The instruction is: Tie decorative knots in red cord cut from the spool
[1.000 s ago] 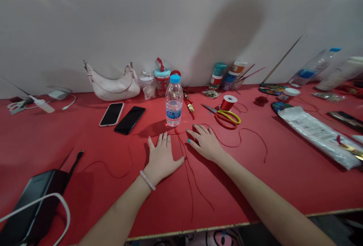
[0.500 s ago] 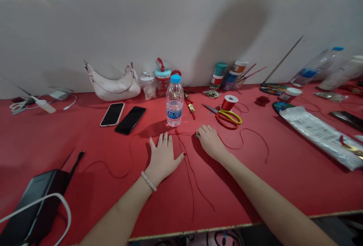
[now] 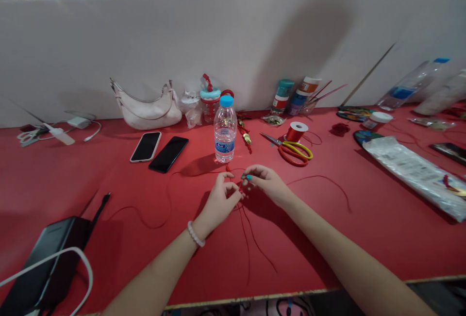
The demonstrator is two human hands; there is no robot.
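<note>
Thin red cord (image 3: pixel 251 231) lies on the red table, its two tails running toward the front edge and other lengths curving off to both sides. A small knotted part (image 3: pixel 228 167) of it rests just in front of the water bottle (image 3: pixel 224 134). My left hand (image 3: pixel 221 199), with a beaded bracelet at the wrist, pinches the cord between thumb and finger. Close beside it, my right hand (image 3: pixel 267 185) has its fingertips closed on the cord too. The fingertips of both hands nearly meet, and the exact hold is partly hidden.
Behind the hands are scissors (image 3: pixel 293 152), a spool of red thread (image 3: pixel 296 131) and two phones (image 3: pixel 168 154). A white handbag (image 3: pixel 149 109) and paint bottles (image 3: pixel 282 96) stand along the partition. A black power bank (image 3: pixel 43 257) lies left, a plastic-wrapped packet (image 3: pixel 411 173) right.
My left hand has lifted from lying flat with spread fingers to a pinch. My right hand has moved left and toward me, meeting it at the cord, which now loops between them.
</note>
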